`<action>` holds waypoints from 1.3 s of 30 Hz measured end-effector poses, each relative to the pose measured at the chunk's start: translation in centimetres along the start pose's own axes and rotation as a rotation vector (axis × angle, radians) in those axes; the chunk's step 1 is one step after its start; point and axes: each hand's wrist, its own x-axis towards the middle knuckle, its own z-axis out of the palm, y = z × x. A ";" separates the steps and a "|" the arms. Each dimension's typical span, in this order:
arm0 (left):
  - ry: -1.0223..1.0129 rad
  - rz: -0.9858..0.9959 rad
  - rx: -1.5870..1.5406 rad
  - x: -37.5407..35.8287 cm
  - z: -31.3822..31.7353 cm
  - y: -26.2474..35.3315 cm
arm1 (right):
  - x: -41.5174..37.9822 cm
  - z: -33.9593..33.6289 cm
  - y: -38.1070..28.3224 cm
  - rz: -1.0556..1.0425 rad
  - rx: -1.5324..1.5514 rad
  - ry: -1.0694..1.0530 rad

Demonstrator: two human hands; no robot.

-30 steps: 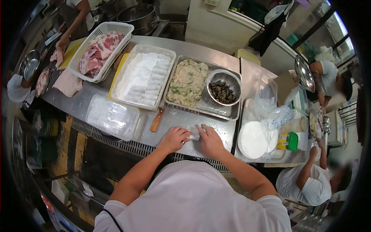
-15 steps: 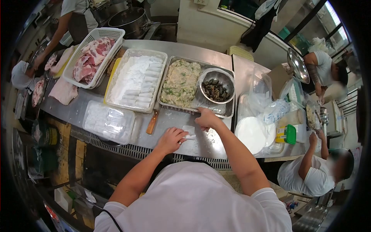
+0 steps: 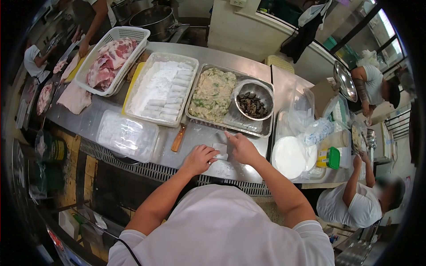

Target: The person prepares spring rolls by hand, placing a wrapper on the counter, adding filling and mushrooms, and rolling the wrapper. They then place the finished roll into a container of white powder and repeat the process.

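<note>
Left hand: the left hand point(image 3: 200, 158) lies over the left edge of the white sheet point(image 3: 220, 151), fingers together, probably to steady it; cannot tell whether the grip pinches.
Right hand: the right hand point(image 3: 243, 148) is right of the sheet, index finger extended; any pinch is unclear.
White sheet: on the worktop point(image 3: 195, 137), between the hands, probably for two-handed access.
Metal tray: the metal tray point(image 3: 230, 125), just beyond, holds pale mixture point(image 3: 211, 93) at left and a bowl point(image 3: 253, 106) at right, seemingly within reach.
Knife: the knife point(image 3: 178, 138) lies left of the sheet, perhaps leaving the middle workable.
</note>
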 end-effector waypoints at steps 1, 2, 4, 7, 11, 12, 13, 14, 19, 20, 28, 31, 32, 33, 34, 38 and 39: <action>0.000 0.006 0.016 0.1 0.1 -0.1 | -0.2 -0.1 -0.2 0.004 -0.122 0.053; -0.001 0.009 0.032 0.1 0.2 -0.2 | 0.0 -0.6 -0.1 0.044 -0.145 0.076; -0.004 0.007 0.052 -0.1 0.3 -0.3 | 1.4 -3.0 -1.9 0.260 -0.125 -0.028; -0.015 0.013 0.060 0.0 0.3 -0.3 | 4.6 -4.5 -1.6 0.361 -0.106 -0.088; -0.017 0.004 0.049 0.0 0.1 -0.2 | 8.7 -2.9 -0.7 0.215 -0.184 -0.071; -0.015 -0.002 0.038 0.0 0.1 -0.1 | 9.7 -2.2 -0.8 0.213 -0.198 -0.114; -0.018 0.001 0.032 0.0 0.0 0.0 | 10.4 -1.6 -0.9 0.209 -0.213 -0.156; -0.019 0.002 0.026 0.1 -0.1 0.1 | 10.6 -1.1 -0.8 0.205 -0.253 -0.185; -0.001 0.000 0.033 -0.1 0.3 -0.2 | 11.4 -2.1 -2.7 0.192 -0.267 -0.247; 0.003 0.000 0.033 -0.1 0.4 -0.3 | 11.7 -1.3 -2.3 0.152 -0.267 -0.249; 0.005 0.000 0.017 -0.1 0.2 -0.3 | 8.9 -2.1 -1.9 -0.050 -0.032 0.040; 0.003 -0.004 0.010 -0.1 0.0 -0.3 | 4.8 -2.8 -2.3 -0.050 -0.048 -0.104; 0.000 -0.007 0.006 -0.1 0.0 -0.3 | 3.4 -1.6 -1.6 -0.172 -0.162 -0.107; -0.003 -0.007 0.003 -0.1 0.0 -0.3 | 2.1 0.1 -0.6 -0.293 -0.276 -0.107; 0.007 -0.005 0.001 -0.1 0.1 -0.4 | 1.0 1.3 0.4 -0.410 -0.390 -0.106; 0.015 0.004 -0.009 -0.1 0.2 -0.3 | -1.3 2.0 3.4 -0.533 -0.692 -0.203; 0.012 0.001 -0.009 -0.1 0.0 -0.3 | -1.5 1.5 3.9 -0.505 -0.711 -0.237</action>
